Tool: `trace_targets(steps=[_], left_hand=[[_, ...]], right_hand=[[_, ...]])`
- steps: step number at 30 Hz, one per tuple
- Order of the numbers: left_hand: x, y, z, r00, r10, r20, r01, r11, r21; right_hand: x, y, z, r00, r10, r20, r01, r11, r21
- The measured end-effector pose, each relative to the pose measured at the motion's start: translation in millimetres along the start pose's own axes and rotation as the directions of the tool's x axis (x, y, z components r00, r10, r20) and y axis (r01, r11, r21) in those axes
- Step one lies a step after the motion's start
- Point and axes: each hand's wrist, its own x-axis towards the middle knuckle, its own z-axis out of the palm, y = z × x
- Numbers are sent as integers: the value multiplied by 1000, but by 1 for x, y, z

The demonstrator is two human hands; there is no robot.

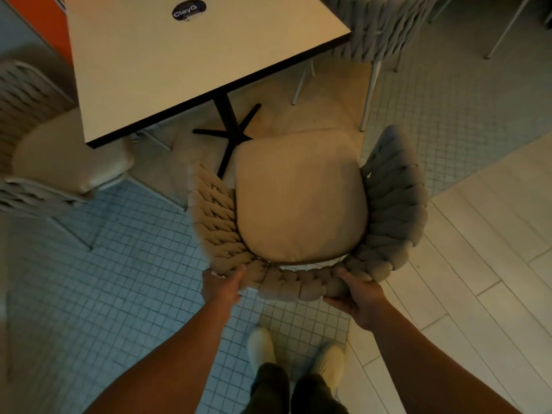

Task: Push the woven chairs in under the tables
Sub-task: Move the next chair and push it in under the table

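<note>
The left grip (222, 283) and right grip (358, 297) curl round the near back rim of the woven chair (394, 204). It stands near-right of the tabletop (179, 70), seat fully outside, so the push looks barely begun.

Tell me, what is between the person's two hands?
In the head view, only the braided back rim of the woven chair runs between the left hand and the right hand, which both grip it.

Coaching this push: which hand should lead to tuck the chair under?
Probably the right hand: it grips the back of the woven chair on the side farther from the table, which lies forward-left.
</note>
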Motion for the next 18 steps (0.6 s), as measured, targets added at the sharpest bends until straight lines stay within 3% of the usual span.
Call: trace_targets(steps=[2,4,5,7,8,12,14,18], left_hand=[[0,-2,-11,965,259,-39,-243,943,227],[3,-6,-22,854,519,41,-481,757,443],[5,-8,-25,781,612,129,-565,601,565],[11,-8,-26,615,708,348,-695,277,663],[6,-1,-26,557,696,453,-742,172,648],[3,18,-26,506,515,691,-796,-30,605],[11,20,-25,510,436,742,-780,-131,613],[20,18,-17,528,338,779,-756,-230,612]], right_hand=[[-1,0,-1,997,-37,-74,28,992,-121],[-8,0,0,976,-125,-176,54,931,-361],[-12,0,-1,952,-219,-213,74,841,-536],[-21,0,-6,884,-430,-185,74,517,-853],[-26,0,-7,850,-511,-129,56,331,-942],[-40,-14,7,729,-659,188,67,-206,-976],[-35,-16,16,712,-627,316,112,-343,-933],[-15,-10,18,682,-548,484,255,-443,-860]])
